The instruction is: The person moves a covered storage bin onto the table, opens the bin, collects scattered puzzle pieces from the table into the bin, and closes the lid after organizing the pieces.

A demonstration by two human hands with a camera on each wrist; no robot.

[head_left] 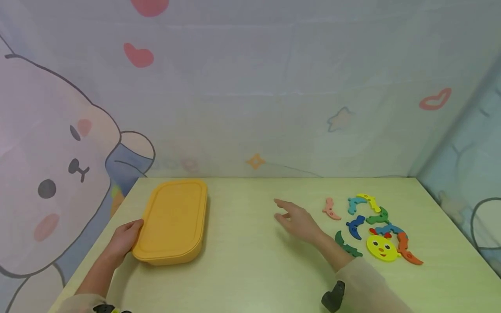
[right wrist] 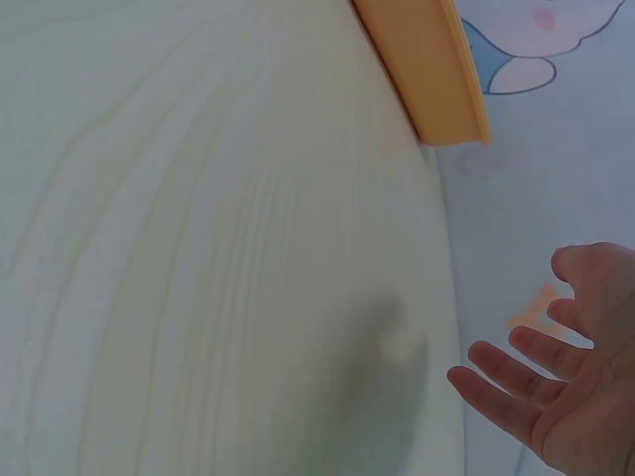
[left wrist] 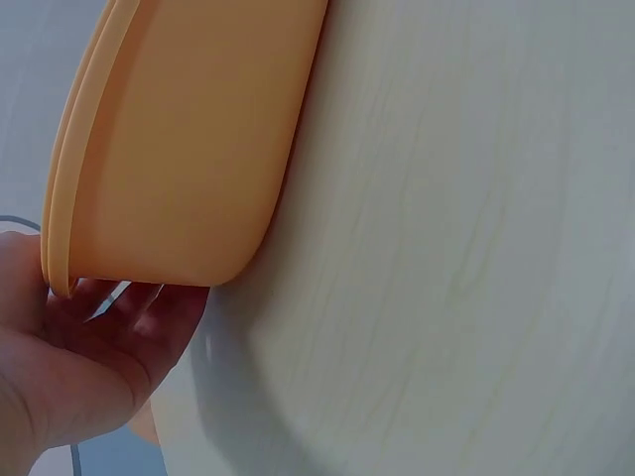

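Note:
A yellow-orange lidded plastic box [head_left: 172,219] stands on the left of the table, its lid on. My left hand [head_left: 126,237] holds the box by its left edge; in the left wrist view the fingers [left wrist: 164,332] of that hand reach behind the box's wall. Over the middle of the table hovers my right hand [head_left: 298,222], fingers spread and nothing in them. To its right lie colourful puzzle pieces, among them a pink piece [head_left: 330,209] nearest the hand, a dark blue piece [head_left: 355,227] and a yellow smiling caterpillar head [head_left: 381,248].
A green piece [head_left: 346,244] lies close beside the right forearm. Several more pieces, such as an orange one [head_left: 407,250], spread over the right of the pale wooden table [head_left: 250,278]. Behind the table hangs a printed cloth [head_left: 250,95].

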